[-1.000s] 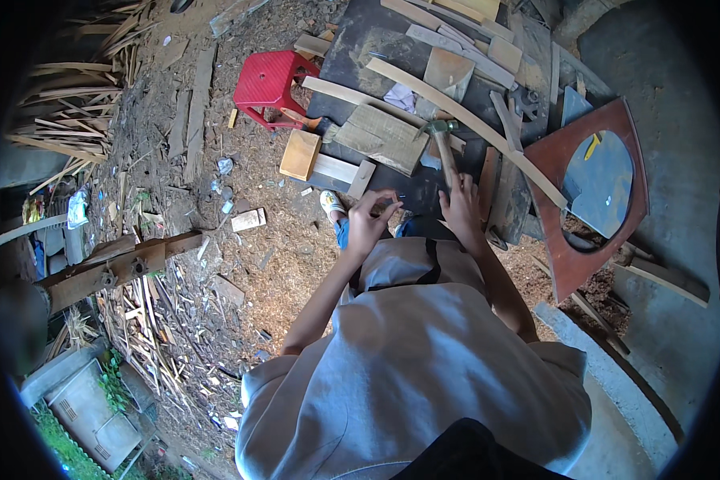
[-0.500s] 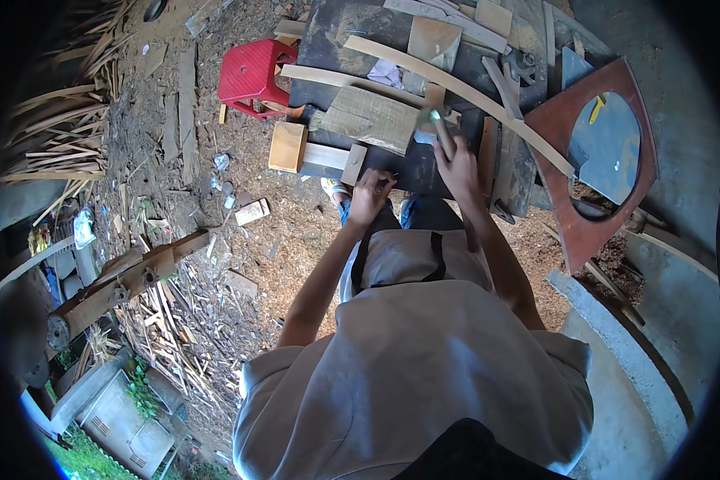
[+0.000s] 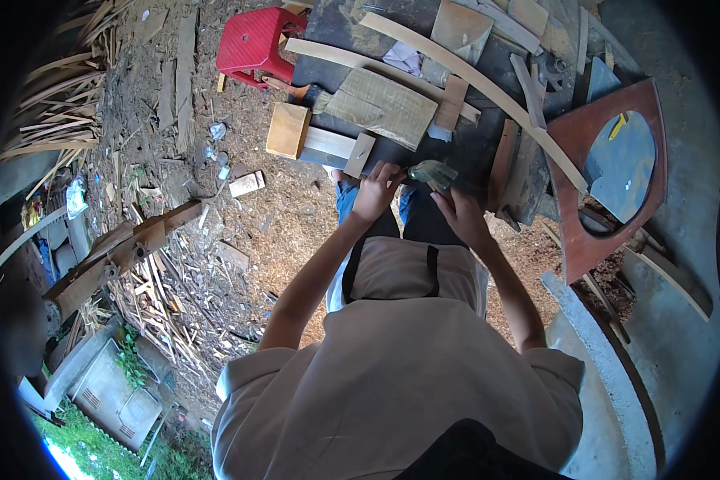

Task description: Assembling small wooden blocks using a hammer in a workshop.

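Observation:
My right hand is closed on a hammer whose greenish metal head hangs over the near edge of the dark workbench. The handle is mostly hidden. Close to the hammer's narrow end, my left hand has its fingers pinched together; what they hold is too small to make out. Beyond the left hand, a small wooden piece lies across a pale strip, which runs to a yellowish wood block. A wide greenish-grey board rests farther back.
Curved wooden strips cross the bench. A brush lies by the wide board, near a red plastic stool. At right leans a red-brown panel with a round cut-out. Wood scraps litter the ground at left.
The hammer has come down and nearer, its head now beside my left hand. My right hand has moved slightly nearer, while my left hand stays pinched. The view has shifted a little.

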{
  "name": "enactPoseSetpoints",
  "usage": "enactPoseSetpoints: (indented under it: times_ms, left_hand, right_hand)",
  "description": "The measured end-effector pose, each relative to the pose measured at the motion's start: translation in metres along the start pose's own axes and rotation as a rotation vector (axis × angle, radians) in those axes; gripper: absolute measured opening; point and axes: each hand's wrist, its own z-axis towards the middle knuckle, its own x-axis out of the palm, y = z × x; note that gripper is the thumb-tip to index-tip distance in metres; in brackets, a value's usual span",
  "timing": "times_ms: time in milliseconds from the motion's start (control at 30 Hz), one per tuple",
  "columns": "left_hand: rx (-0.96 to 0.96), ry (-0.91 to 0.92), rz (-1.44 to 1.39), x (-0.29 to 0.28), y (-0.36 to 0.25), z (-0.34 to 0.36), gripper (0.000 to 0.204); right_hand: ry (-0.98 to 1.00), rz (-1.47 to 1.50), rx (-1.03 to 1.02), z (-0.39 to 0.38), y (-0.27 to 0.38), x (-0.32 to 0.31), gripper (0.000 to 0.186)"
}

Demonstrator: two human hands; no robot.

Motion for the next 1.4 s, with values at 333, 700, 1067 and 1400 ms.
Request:
enactPoseSetpoints:
  times_ms: [333,700,1067,1400]
  left_hand:
    - [0.006,0.072,0.053,-0.004,0.000,0.003,0.021]
    - [0.074,0.066,0.070,0.000,0.005,0.003,0.022]
    - [0.083,-0.022,-0.064,-0.001,0.008,-0.007,0.030]
    - [0.012,-0.027,-0.024,0.001,0.010,-0.015,0.025]
  right_hand:
    - [-0.130,-0.094,-0.016,0.004,-0.009,0.023,0.029]
    - [-0.138,0.015,0.067,-0.004,-0.005,0.024,0.031]
    - [-0.064,-0.080,0.117,-0.013,-0.003,0.026,0.030]
    - [0.016,-0.205,0.096,-0.013,-0.012,0.037,0.029]
